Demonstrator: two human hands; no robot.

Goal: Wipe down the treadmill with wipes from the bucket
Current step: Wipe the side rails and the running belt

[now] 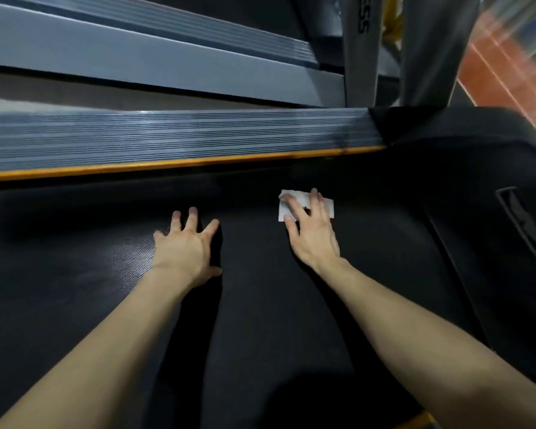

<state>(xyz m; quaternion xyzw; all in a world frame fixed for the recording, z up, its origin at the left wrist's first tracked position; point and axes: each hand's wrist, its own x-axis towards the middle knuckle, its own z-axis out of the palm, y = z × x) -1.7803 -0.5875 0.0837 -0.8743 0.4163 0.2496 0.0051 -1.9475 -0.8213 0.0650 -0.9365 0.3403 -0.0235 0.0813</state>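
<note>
- Two hands are down on the treadmill belt and both seem to carry weight. The chief risk, as I judge it, is the belt itself: if it rolls freely under a push, the person could lurch forward.
- Left hand lies flat with fingers spread wide, left of the belt's middle, and holds nothing. It looks like a prop, and a wet patch under the palm could let it slide.
- Along the belt's far edge run an orange strip and a ribbed side rail. A stroke carried too far could knock the fingertips against that raised edge.
- The wipe lies flat on the belt near its far edge, towards the front right corner.
- Right hand presses it down with straight, spread fingers and does not pinch it. Held only by pressure, the wipe could bunch on the textured surface or slip out, leaving bare skin to rub the belt.
- Just right of it rises the black motor cover. Where the belt meets it, a loose corner of the wipe could catch or get drawn under.
- No bucket is in view, so a dried-out wipe would mean breaking off to fetch another.
</note>
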